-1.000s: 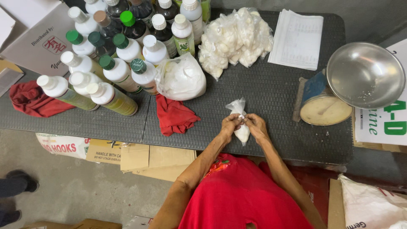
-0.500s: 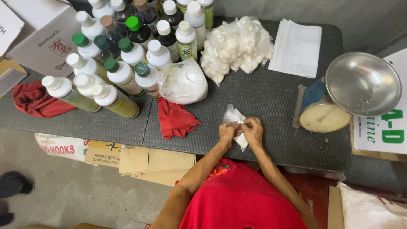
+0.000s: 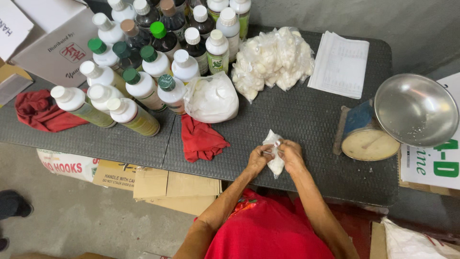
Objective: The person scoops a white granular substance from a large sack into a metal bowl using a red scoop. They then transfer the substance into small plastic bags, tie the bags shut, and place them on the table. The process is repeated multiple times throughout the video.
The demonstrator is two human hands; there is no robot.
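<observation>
Both my hands meet over the front of the dark grey table [image 3: 311, 120]. My left hand [image 3: 258, 159] and my right hand [image 3: 290, 155] pinch the top of a small clear plastic bag of white powder [image 3: 275, 154], which hangs between them just above the tabletop. A larger tied bag of white powder [image 3: 212, 99] lies behind and to the left. A heap of several small filled white packets [image 3: 273, 60] sits at the back centre. A red cloth [image 3: 201, 140] lies left of my hands.
Several capped bottles [image 3: 143, 62] crowd the back left. A metal bowl [image 3: 416, 109] rests on a dial scale [image 3: 366, 139] at right. White paper [image 3: 339, 64] lies at the back. Another red cloth [image 3: 40, 111] lies far left. Cardboard boxes [image 3: 158, 184] sit under the table.
My hands stay together on the small bag, working its top; the bag has shifted slightly between my fingers. The view has drifted a little.
</observation>
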